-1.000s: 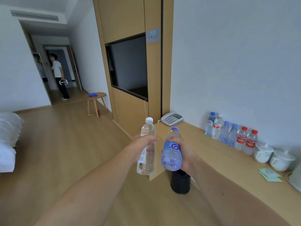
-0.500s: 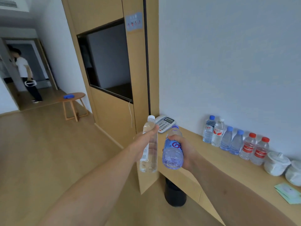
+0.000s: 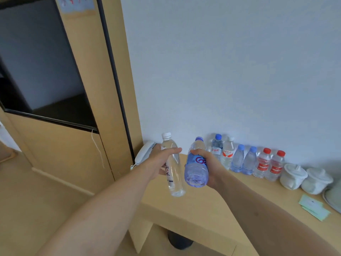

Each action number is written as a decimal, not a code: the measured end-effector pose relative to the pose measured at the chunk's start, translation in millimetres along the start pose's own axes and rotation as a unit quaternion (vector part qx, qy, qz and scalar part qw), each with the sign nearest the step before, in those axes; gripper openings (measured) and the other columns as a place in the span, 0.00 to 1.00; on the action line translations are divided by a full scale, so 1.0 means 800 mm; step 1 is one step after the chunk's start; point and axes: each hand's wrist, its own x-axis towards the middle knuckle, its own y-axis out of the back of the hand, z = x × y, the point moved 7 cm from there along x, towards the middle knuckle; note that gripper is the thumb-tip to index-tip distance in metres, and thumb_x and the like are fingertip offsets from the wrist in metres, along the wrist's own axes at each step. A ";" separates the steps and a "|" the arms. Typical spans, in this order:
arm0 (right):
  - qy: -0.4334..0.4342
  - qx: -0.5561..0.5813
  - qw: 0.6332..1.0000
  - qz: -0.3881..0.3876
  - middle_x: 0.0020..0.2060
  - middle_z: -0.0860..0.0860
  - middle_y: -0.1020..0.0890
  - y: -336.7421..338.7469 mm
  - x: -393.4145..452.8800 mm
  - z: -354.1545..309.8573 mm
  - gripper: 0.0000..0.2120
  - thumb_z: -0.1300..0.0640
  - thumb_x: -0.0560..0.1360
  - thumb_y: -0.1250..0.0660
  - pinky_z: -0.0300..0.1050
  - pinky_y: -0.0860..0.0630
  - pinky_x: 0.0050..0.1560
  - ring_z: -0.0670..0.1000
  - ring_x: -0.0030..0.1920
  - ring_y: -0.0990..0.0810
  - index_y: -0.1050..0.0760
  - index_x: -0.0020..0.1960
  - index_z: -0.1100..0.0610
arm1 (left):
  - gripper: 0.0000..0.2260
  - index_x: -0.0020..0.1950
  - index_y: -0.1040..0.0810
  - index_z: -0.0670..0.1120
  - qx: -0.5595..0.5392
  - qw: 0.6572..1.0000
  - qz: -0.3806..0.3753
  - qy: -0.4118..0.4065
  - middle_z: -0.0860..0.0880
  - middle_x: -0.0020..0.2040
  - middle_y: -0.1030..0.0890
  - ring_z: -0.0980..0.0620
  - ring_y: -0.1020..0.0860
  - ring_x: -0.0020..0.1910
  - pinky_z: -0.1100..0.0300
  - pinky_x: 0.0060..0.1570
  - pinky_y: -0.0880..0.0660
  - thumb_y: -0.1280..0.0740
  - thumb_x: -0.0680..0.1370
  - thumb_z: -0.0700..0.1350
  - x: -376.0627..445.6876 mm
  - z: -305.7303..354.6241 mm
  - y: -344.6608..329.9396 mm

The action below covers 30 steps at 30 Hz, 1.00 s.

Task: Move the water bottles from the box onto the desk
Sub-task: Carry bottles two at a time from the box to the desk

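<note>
My left hand point(image 3: 158, 159) grips a tall clear bottle with a white cap point(image 3: 174, 174), held upright above the left end of the wooden desk point(image 3: 203, 206). Right beside it, my right hand point(image 3: 208, 167) holds a blue-tinted bottle with a purple logo point(image 3: 195, 169), tilted slightly. Along the wall stands a row of several water bottles point(image 3: 245, 159), some with blue caps, some with red caps and labels. The box is out of view.
A white telephone point(image 3: 144, 152) sits at the desk's far left corner, partly behind my left hand. Two white lidded cups point(image 3: 306, 177), green paper slips point(image 3: 313, 207) and a pale round object at the right edge lie on the desk. A dark bin point(image 3: 179, 241) stands underneath.
I have stepped closer to the desk and turned right. Both held bottles now hang over the desk's left end, nearer the row by the wall.
</note>
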 end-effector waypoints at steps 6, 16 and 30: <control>0.022 0.028 0.998 0.042 0.35 0.58 0.22 0.020 0.046 -0.024 0.14 0.54 0.72 0.26 0.49 0.22 0.39 0.55 0.35 0.21 0.26 0.50 0.62 | 0.22 0.59 0.25 0.53 0.011 1.000 -0.016 -0.013 0.48 0.56 0.17 0.45 0.17 0.53 0.40 0.56 0.20 0.20 0.70 0.50 0.084 0.004 -0.017; 0.068 0.006 0.994 0.080 0.38 0.57 0.19 0.074 0.127 -0.078 0.15 0.55 0.72 0.24 0.51 0.20 0.43 0.56 0.37 0.19 0.23 0.53 0.60 | 0.23 0.63 0.26 0.48 0.050 0.998 -0.035 0.005 0.47 0.54 0.20 0.45 0.19 0.50 0.46 0.49 0.20 0.24 0.74 0.56 0.211 0.012 -0.078; 0.050 -0.043 0.997 0.041 0.53 0.63 0.20 0.148 0.221 -0.132 0.40 0.50 0.64 0.22 0.54 0.21 0.48 0.61 0.48 0.20 0.29 0.72 0.61 | 0.24 0.57 0.24 0.49 0.184 0.982 -0.051 0.003 0.49 0.52 0.18 0.48 0.18 0.48 0.47 0.51 0.17 0.22 0.65 0.53 0.348 0.008 -0.174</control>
